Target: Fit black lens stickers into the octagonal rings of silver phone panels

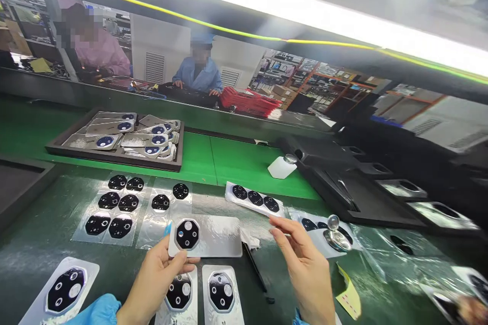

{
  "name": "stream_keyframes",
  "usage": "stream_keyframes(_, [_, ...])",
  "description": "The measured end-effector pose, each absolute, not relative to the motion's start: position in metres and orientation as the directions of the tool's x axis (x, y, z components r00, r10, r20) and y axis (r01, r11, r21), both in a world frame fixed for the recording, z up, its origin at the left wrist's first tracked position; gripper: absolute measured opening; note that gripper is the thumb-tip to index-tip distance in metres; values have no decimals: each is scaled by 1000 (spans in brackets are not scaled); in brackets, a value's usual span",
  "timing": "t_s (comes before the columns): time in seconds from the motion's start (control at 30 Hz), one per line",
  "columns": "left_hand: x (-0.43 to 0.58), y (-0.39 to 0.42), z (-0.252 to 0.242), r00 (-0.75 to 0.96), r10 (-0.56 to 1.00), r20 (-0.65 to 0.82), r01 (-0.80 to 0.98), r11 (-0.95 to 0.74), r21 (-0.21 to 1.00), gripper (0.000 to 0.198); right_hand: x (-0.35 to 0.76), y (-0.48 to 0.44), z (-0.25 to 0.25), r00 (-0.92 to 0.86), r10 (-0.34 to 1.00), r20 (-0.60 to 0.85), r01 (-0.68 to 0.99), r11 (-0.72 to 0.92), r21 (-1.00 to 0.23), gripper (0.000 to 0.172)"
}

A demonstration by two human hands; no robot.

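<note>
Held panel: a silver rectangular panel (221, 236) with a black octagonal camera plate, raised over the bench at the centre.
Left hand: the person's left hand (152, 269) pinches its lower left corner between thumb and fingers.
Right hand: the right hand (307, 264) is raised, thumb and forefinger slightly apart, with nothing seen between them.
Bench front: similar panels lie at left (41, 299) and centre (223, 294); another is partly hidden by the left hand.
Between the hands: a slim black tool (254, 266) and crumpled white tissue (250, 239).
Right side: a curled yellow paper (348, 294) near the right hand; at the corner, another person's blurred hand (473, 310).
Mid-bench: clear sheets (142, 231) of black octagonal discs, and a metal-topped dispenser (338, 239) blocking part of another disc sheet.
Green mat: a white bottle (280, 168) and a dark tray (114, 156) heaped with panels.
Beyond: two co-workers, in pink (102, 53) and blue (200, 76), beside red stacked items (247, 101).
</note>
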State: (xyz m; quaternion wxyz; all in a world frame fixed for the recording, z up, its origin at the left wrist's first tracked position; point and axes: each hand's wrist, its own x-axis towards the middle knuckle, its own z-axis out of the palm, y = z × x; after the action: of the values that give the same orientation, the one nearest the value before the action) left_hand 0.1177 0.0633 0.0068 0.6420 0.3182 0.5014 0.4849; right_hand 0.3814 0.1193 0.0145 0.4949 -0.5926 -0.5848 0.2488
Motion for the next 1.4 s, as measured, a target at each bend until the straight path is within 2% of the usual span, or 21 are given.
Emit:
stream_keyframes(0.13, [111,70,9,-54,944,-324,-302,294,907,63,400,101,12,221,932,288,572,116,-812,31])
stream_keyframes(0.27, [107,74,11,-108,951,-289,-328,240,914,64,395,96,-10,106,954,280,668,140,-731,30])
stream_keyframes(0.4, [106,74,13,-126,955,-268,-330,214,919,63,372,101,-25,-57,947,315,776,240,-583,31])
stream_keyframes(0.5, [104,73,12,-127,959,-254,-332,200,922,62,359,108,-32,-82,943,322,813,250,-525,32])
stream_keyframes(0.7, [103,72,12,-134,963,-233,-342,176,923,59,367,126,-40,-18,952,305,726,222,-651,37])
stream_keyframes(0.9, [101,72,11,-119,967,-226,-354,172,919,60,381,127,-20,36,969,245,501,195,-843,46])
stream_keyframes(1.03, [103,70,14,-97,968,-232,-391,178,903,56,374,115,-6,77,976,206,367,164,-916,48])
stream_keyframes(1.23, [107,62,29,-68,957,-284,-583,193,789,45,335,93,3,2,984,177,296,168,-940,36])
stream_keyframes(1.33, [110,57,35,-40,952,-303,-686,195,701,41,312,85,9,-119,960,255,338,280,-898,26])
stream_keyframes(1.4, [112,53,37,-16,957,-291,-741,184,646,38,300,81,14,-203,930,305,354,360,-863,24])
